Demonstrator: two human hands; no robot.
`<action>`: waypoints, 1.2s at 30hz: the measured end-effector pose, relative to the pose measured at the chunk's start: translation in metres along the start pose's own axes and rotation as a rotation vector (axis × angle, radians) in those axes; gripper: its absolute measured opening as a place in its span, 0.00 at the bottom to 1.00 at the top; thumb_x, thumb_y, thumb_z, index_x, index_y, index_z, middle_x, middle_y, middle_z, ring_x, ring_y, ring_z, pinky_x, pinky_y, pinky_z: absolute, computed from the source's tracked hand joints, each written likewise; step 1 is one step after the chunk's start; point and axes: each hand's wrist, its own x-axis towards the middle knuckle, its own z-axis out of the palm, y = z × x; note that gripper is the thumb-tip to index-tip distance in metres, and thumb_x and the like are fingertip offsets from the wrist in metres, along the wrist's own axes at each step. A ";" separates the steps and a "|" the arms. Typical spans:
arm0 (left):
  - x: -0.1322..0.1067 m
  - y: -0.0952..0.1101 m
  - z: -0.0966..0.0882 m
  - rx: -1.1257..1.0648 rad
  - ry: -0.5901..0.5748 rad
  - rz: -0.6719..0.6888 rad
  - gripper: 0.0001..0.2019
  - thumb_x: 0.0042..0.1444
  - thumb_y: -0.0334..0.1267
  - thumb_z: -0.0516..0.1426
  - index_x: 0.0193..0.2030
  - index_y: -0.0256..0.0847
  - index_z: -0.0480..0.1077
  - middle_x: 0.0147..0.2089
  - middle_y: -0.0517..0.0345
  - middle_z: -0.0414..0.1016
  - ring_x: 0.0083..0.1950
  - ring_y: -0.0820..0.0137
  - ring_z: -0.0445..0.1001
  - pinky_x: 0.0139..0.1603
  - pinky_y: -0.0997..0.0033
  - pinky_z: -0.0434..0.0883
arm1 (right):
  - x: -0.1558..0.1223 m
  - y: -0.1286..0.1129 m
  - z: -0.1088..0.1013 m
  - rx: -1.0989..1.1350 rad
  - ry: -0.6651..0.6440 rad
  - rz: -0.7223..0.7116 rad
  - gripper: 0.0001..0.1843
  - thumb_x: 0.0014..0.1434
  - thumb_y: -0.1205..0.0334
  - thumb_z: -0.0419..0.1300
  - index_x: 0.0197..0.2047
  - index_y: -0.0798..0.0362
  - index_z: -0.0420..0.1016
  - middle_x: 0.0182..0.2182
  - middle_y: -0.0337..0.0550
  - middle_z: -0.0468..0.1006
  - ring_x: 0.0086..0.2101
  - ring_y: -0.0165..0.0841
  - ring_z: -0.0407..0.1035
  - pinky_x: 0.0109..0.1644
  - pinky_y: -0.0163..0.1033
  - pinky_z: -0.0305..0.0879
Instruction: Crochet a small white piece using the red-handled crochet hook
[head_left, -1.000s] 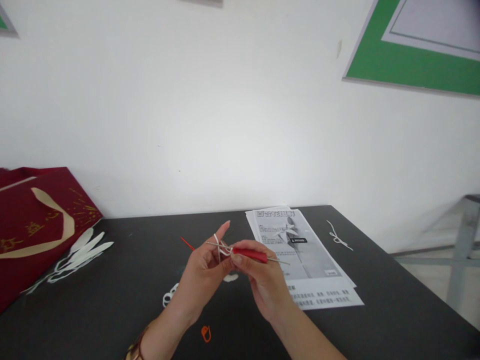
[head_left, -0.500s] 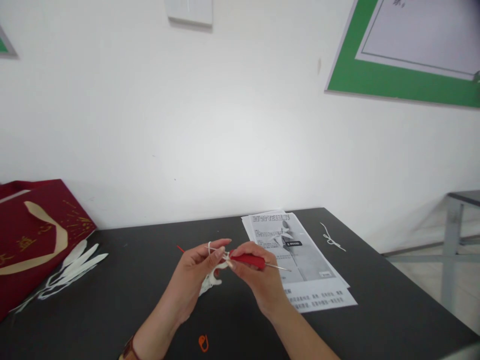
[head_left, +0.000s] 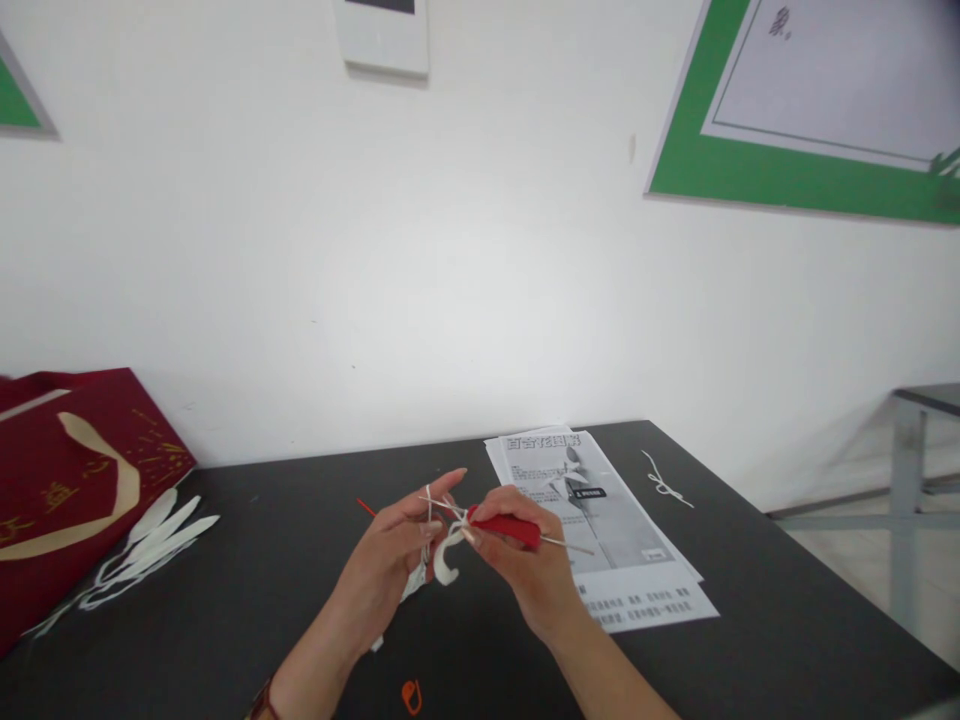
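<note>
My right hand grips a crochet hook by its red handle, with a thin metal end sticking out behind the fingers. The hook's other end points left, toward my left hand. White yarn loops over the raised left index finger, and the thumb is bent in against the strand. A curled white crocheted strip hangs between the hands, close to the right fingertips. More white work lies partly hidden behind the left palm. Below the hands, an orange stitch marker rests on the black table.
Printed sheets with a flower picture lie right of the hands. Beyond them is a tied scrap of white yarn. White petal-like pieces with yarn tails lie beside a dark red bag at left. A wall stands behind.
The hands have drawn slightly apart, and the left thumb has come away from the hook tip. The white strip now hangs nearer my right fingers. The view has tilted up slightly.
</note>
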 end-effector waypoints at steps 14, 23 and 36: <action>0.003 -0.016 -0.001 0.209 0.009 0.070 0.27 0.51 0.40 0.64 0.60 0.47 0.68 0.23 0.64 0.68 0.21 0.77 0.58 0.21 0.76 0.55 | -0.001 0.002 0.009 0.237 0.129 0.129 0.08 0.43 0.67 0.72 0.28 0.52 0.79 0.28 0.40 0.79 0.30 0.32 0.71 0.35 0.35 0.68; 0.003 -0.008 -0.003 0.044 -0.051 0.024 0.15 0.50 0.41 0.62 0.43 0.36 0.79 0.36 0.50 0.75 0.25 0.74 0.63 0.23 0.73 0.60 | 0.001 0.004 0.004 0.144 0.051 0.129 0.05 0.47 0.67 0.70 0.29 0.52 0.79 0.29 0.39 0.79 0.31 0.32 0.71 0.37 0.35 0.67; 0.009 -0.027 -0.006 0.204 0.097 0.086 0.26 0.51 0.42 0.64 0.57 0.41 0.71 0.24 0.58 0.75 0.25 0.70 0.69 0.27 0.74 0.65 | -0.003 0.017 0.012 0.363 0.072 0.217 0.07 0.43 0.69 0.70 0.29 0.53 0.80 0.31 0.41 0.79 0.32 0.32 0.71 0.36 0.35 0.66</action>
